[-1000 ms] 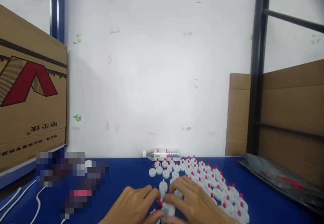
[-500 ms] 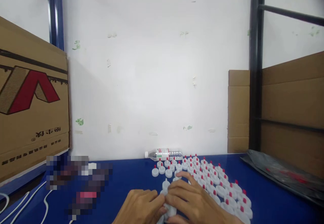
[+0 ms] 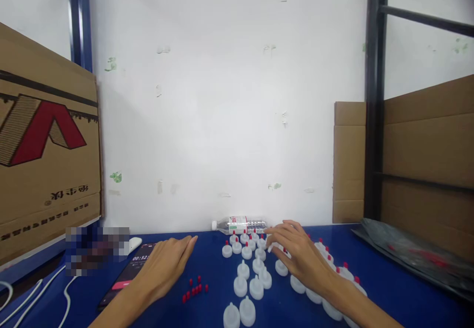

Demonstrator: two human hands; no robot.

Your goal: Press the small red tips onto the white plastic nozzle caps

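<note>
My left hand (image 3: 168, 266) is over the left of the table, partly covering a phone (image 3: 128, 273); its fingers stretch to the right, close together, with nothing visible in them. Several small loose red tips (image 3: 196, 289) lie to the right of its wrist. My right hand (image 3: 294, 249), fingers apart and slightly bent, hovers over white nozzle caps with red tips (image 3: 246, 251), hiding some of them. I cannot see it gripping any cap. Between the hands stand several white nozzle caps without red tips (image 3: 247, 311).
A clear plastic bottle (image 3: 240, 225) lies against the white wall. A printed cardboard box (image 3: 52, 170) stands at left, with white cables (image 3: 40, 293) below it. At right are a grey plastic bag (image 3: 414, 256), cardboard (image 3: 425, 145) and a dark metal post (image 3: 375, 120).
My hands, which were together over white caps at the front centre, have separated. The left moved left toward the phone, the right up and right, uncovering bare caps and loose red tips.
</note>
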